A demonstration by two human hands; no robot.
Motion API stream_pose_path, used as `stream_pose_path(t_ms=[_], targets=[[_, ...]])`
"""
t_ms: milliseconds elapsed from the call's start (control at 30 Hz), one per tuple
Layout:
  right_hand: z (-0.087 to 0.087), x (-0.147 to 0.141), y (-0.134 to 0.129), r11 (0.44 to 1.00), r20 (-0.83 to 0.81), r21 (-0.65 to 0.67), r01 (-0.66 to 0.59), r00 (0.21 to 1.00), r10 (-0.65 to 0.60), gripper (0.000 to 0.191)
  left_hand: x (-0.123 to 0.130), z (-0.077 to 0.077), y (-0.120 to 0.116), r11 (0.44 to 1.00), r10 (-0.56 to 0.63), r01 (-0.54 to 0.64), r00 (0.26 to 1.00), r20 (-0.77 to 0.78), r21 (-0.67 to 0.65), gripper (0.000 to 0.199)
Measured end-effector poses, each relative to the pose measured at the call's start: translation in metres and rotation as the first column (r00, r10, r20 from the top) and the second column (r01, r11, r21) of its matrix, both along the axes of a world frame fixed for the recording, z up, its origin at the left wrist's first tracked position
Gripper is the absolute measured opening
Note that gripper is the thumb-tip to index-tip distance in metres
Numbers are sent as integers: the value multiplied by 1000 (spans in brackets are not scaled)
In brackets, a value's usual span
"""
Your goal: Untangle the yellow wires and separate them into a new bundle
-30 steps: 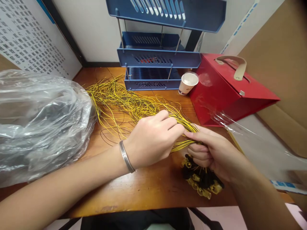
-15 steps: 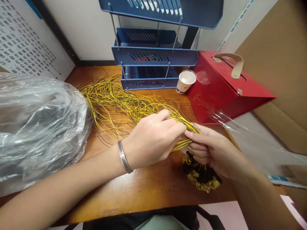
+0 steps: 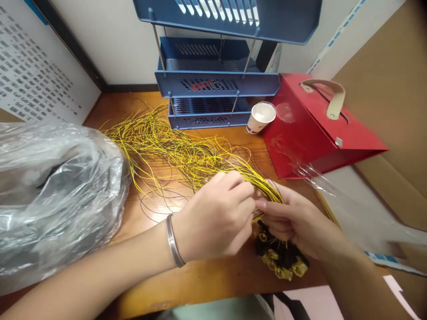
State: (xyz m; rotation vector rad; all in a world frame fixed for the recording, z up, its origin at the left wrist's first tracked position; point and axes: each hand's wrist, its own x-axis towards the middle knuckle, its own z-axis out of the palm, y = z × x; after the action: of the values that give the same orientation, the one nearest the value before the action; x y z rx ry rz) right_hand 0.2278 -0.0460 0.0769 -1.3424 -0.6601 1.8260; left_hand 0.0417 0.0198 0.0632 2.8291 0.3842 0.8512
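Okay, right hand (image 3: pixel 292 213) gripping yellow-and-black wire bundle (image 3: pixel 193 153), left hand (image 3: pixel 222 215) curled against it, grip unclear, black-and-gold wire ends (image 3: pixel 280 258) near desk's (image 3: pixel 210 280) front edge.

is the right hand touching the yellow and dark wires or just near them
Touching. The head view shows the right hand closed around the yellow and dark wires, which run in behind its thumb.

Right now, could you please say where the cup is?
In the head view, the cup stands upper right of centre, by the rack and the red box.
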Motion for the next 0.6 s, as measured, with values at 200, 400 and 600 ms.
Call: stream_pose_path(t_ms=[200, 400, 600], targets=[[-8, -7, -8, 1000, 57, 27, 14, 998, -15, 34, -3, -5, -14, 992, -1, 4, 1000, 27, -126, 28], [-13, -6, -17, 990, 214, 99, 100, 970, -119, 37, -6, 2, -21, 983, 175, -171, 982, -67, 63, 39], [-12, -2, -16, 973, 337, 209, 102, 926, -169, 32, -6, 8, -34, 961, -99, 86, 994, 36, 264, 28]])
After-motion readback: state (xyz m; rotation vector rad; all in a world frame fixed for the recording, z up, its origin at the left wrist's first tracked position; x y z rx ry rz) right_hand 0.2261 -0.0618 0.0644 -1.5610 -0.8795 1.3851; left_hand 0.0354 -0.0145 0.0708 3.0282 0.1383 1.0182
